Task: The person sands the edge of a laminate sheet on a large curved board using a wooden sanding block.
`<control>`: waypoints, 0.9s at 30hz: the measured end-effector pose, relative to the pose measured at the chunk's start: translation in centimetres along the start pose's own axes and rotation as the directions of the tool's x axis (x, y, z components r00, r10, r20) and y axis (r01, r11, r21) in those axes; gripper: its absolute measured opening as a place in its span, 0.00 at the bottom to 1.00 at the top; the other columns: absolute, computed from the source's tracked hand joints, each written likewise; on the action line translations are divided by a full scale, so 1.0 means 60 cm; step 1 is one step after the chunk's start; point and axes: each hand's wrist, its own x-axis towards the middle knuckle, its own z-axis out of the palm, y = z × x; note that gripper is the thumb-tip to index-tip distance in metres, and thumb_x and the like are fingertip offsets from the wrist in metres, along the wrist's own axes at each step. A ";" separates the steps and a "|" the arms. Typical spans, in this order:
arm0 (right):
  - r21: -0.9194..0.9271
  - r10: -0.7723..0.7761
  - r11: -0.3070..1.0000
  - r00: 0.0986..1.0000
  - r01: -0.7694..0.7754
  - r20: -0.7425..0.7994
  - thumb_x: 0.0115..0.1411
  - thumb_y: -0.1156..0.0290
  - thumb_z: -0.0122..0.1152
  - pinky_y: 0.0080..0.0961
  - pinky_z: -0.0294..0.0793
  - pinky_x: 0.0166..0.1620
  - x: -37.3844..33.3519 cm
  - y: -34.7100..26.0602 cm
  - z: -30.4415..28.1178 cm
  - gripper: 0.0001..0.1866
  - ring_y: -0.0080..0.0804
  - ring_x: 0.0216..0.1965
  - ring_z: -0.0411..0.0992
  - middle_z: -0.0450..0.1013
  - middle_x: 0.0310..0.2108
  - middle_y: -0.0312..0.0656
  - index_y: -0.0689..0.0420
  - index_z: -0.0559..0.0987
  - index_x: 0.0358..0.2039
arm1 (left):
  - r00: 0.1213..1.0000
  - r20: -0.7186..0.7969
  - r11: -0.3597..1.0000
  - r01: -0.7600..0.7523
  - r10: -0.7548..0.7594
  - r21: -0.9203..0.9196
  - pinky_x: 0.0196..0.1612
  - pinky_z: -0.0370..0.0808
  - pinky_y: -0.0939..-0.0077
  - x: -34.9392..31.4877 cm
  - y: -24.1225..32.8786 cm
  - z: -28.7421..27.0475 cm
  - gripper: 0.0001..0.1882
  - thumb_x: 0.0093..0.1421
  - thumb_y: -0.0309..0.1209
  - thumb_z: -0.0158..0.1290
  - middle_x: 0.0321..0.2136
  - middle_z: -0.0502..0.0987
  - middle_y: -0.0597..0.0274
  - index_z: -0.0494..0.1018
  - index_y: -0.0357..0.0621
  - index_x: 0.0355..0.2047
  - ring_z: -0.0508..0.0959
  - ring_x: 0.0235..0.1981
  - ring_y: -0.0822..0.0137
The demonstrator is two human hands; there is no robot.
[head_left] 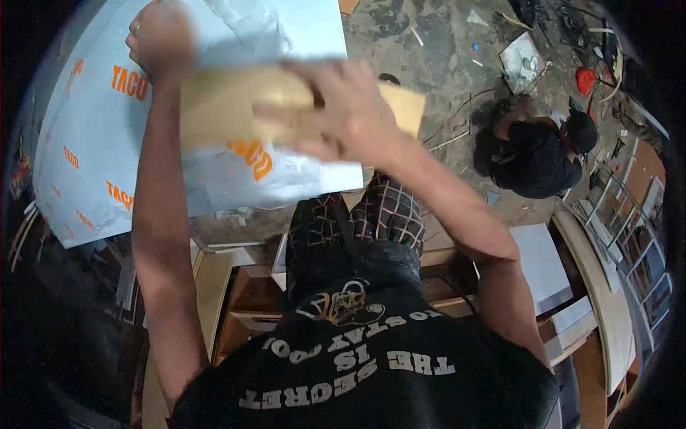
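Seen from the head view, the tan board (221, 107) lies across the right part of the white sheet (93, 136), its far end jutting past the sheet's right edge. The right hand (350, 107) spreads over the board, fingers apart; blur hides whether it grips. The left hand (163, 43), over the sheet's upper part, is curled, and I cannot tell if it holds anything. That overhang could make the board tip if pressed there, and the loose clear film (250, 25) on the sheet could snag or wrinkle under a dragged edge.
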 end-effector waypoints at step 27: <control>-0.158 -0.008 0.987 0.998 0.019 0.070 0.61 0.49 0.69 0.36 0.67 0.51 -0.065 0.034 -0.051 0.24 0.39 0.52 0.72 0.73 0.61 0.49 0.31 0.82 0.58 | 0.997 0.074 0.996 0.012 -0.006 -0.084 0.69 0.58 0.45 -0.005 0.030 -0.023 0.27 0.65 0.45 0.45 0.64 0.70 0.44 0.74 0.48 0.61 0.63 0.67 0.41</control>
